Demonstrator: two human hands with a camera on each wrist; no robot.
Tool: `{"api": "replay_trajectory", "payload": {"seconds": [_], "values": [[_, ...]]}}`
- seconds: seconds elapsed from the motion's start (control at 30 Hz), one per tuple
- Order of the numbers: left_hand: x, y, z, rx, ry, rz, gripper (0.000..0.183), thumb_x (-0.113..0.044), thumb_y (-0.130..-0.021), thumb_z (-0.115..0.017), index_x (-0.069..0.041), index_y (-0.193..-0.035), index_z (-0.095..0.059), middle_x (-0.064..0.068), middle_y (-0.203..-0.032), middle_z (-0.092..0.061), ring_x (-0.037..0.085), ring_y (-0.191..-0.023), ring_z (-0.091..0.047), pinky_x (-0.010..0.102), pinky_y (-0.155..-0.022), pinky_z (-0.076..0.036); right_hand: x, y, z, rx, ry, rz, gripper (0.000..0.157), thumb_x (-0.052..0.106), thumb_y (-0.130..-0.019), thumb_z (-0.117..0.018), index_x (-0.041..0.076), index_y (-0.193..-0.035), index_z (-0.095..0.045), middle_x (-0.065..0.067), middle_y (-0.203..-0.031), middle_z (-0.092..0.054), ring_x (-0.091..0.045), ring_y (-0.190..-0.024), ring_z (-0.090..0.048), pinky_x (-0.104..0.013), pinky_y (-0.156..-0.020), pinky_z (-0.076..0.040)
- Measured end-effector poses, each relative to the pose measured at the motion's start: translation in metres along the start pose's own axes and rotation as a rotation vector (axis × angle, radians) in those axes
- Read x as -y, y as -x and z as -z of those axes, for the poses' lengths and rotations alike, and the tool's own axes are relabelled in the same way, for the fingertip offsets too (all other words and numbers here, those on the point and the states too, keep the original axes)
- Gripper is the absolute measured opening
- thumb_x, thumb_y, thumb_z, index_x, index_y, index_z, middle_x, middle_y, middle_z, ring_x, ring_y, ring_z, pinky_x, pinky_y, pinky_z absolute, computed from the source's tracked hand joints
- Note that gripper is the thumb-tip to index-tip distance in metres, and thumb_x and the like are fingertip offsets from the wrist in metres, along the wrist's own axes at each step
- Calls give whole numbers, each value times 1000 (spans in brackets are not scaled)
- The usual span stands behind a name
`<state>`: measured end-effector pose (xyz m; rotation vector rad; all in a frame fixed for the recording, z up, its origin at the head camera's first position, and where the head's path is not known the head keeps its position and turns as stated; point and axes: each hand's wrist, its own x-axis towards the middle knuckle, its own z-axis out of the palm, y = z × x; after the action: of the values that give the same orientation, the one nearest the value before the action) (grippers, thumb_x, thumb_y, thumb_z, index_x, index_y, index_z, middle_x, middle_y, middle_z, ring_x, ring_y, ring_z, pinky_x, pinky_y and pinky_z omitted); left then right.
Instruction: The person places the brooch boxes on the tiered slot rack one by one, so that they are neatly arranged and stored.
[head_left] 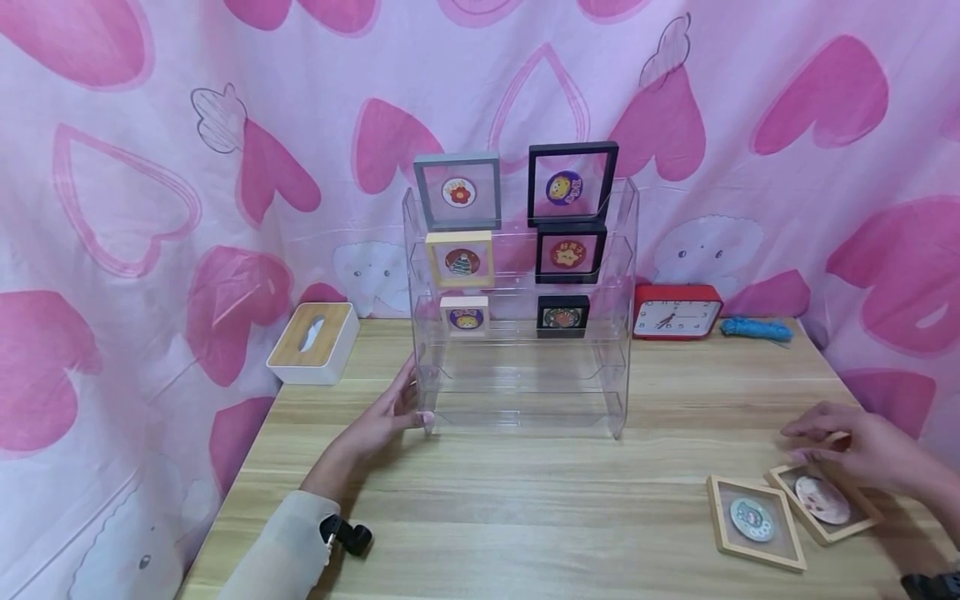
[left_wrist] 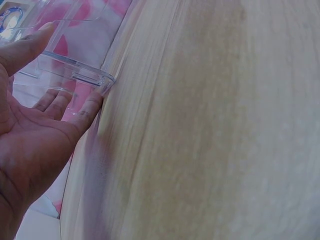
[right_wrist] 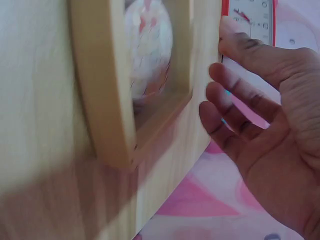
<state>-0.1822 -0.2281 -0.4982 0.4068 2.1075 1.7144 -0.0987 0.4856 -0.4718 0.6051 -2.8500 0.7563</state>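
My left hand point(head_left: 390, 410) rests against the lower left side of a clear tiered display stand point(head_left: 517, 421). In the left wrist view, its fingers point(left_wrist: 86, 112) reach the stand's clear edge, fairly straight and spread. My right hand point(head_left: 862, 442) hovers by the upper edge of a wooden-framed display case point(head_left: 862, 517) with a round pinkish badge, holding nothing. A loose curve shows in its fingers point(right_wrist: 220, 95), apart from the frame. Beside that case lies a second wooden-framed case point(head_left: 753, 554) with a greenish round badge.
Small framed badges stand in pairs on the upper tiers, among them a grey frame point(head_left: 457, 223) and a black frame point(head_left: 573, 150). A tissue box point(head_left: 315, 342) is at left. The red alarm clock point(head_left: 678, 312) and blue cord bundle point(head_left: 756, 330) sit behind right.
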Motion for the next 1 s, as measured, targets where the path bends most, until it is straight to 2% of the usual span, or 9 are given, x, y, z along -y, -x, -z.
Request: {"api": "replay_trajectory", "payload": {"seconds": [0.1, 0.2, 0.4, 0.57, 0.73, 1.0], "values": [[0, 0, 0, -3, -5, 3, 112, -18, -102, -78, -65, -169, -2, 5, -189, -5, 43, -174, -9, 71, -137, -6, -10, 7, 1, 81, -83, -4, 35, -6, -77, -92, 14, -104, -82, 23, -97, -72, 12, -82, -55, -16, -59, -44], [-1, 0, 0, -9, -8, 10, 112, -19, -102, -78, -66, -169, -2, 5, -189, -7, 43, -174, -10, 71, -137, -8, -19, 11, 1, 115, -144, 28, 37, -9, -77, -90, 16, -104, -83, 22, -100, -71, 12, -88, -54, -16, -62, -43], [-1, 0, 0, -13, -7, 16, 112, -18, -102, -78, -65, -169, -2, 5, -189, -8, 42, -174, -10, 69, -138, -10, -32, 16, -5, 81, -201, 106, 48, -16, -72, -89, 23, -101, -86, 23, -100, -66, 12, -90, -54, -15, -61, -39], [-2, 0, -1, -14, -5, 18, 112, -18, -102, -78, -66, -169, -2, 5, -189, -7, 42, -174, -11, 70, -138, -9, -37, 17, -9, 43, -257, 94, 47, -20, -75, -85, 19, -100, -86, 16, -95, -71, 10, -89, -59, -12, -64, -40], [-2, 0, 0, -11, -7, 24, 111, -20, -103, -78, -66, -169, -2, 4, -189, -6, 42, -174, -10, 71, -137, -7, -38, 17, -7, 37, -237, 57, 46, -22, -77, -82, 17, -100, -85, 15, -93, -72, 12, -89, -61, -8, -67, -43], [-2, 0, 0, -4, 2, 11, 112, -18, -102, -78, -64, -170, -2, 7, -189, -7, 42, -174, -11, 69, -138, -9, -40, 17, -6, -24, -189, 91, 55, -28, -72, -80, 20, -99, -85, 22, -95, -75, 14, -87, -60, -6, -65, -42]]}}
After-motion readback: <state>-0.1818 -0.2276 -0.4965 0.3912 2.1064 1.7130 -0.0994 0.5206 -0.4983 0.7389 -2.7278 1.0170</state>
